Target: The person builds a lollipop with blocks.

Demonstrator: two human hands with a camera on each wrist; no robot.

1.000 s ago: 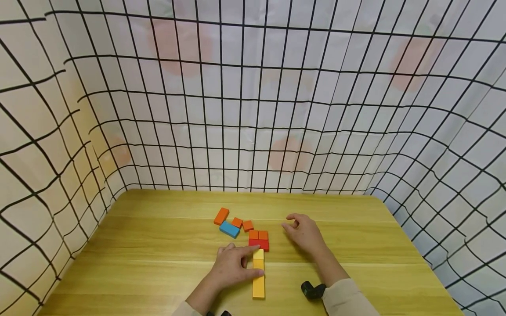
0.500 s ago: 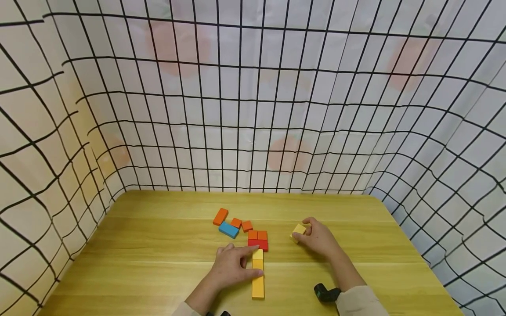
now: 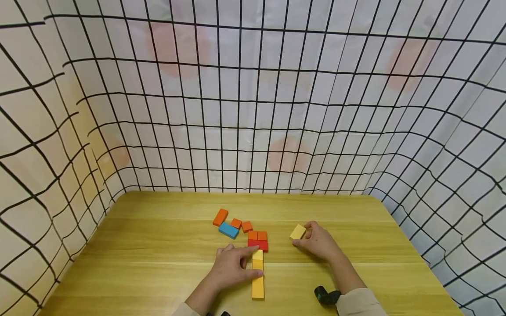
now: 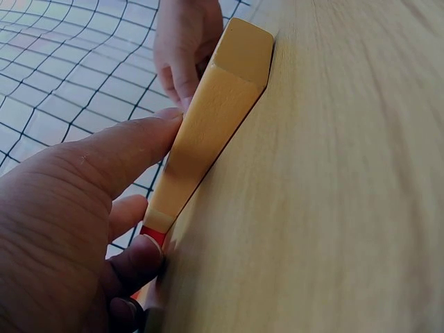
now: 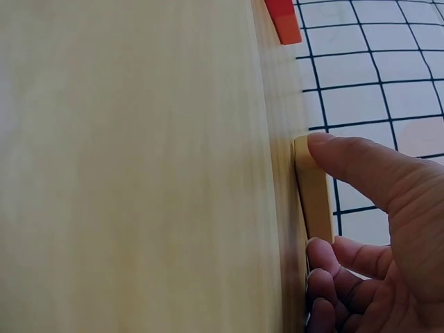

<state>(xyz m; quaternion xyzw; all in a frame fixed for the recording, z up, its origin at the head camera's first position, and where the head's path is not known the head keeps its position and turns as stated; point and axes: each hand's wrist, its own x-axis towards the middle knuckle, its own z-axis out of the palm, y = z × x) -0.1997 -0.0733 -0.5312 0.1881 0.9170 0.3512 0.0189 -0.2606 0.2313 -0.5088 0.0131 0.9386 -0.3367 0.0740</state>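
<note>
In the head view my right hand (image 3: 321,243) pinches a pale yellow block (image 3: 298,231) by its edges, right of the other blocks. The right wrist view has the thumb on one end of this block (image 5: 316,191) and fingertips at the other, low against the table. My left hand (image 3: 230,267) rests along a column of yellow blocks (image 3: 258,288), thumb on the column, straight index finger reaching its far end. That end holds a paler yellow block (image 3: 258,254). Beyond it lie a red block (image 3: 264,247) and two orange squares (image 3: 252,235), set side by side.
Loose past the column lie a blue block (image 3: 228,230), a longer orange block (image 3: 220,217) and two small orange squares (image 3: 247,226). A wooden table (image 3: 158,245) carries everything. Black grid lines cover the white cloth (image 3: 237,109) around its back and sides.
My right hand has moved right and a little nearer, and the pale yellow block now shows between its fingers. Since half a second ago its grip has shifted slightly. My left hand stays put.
</note>
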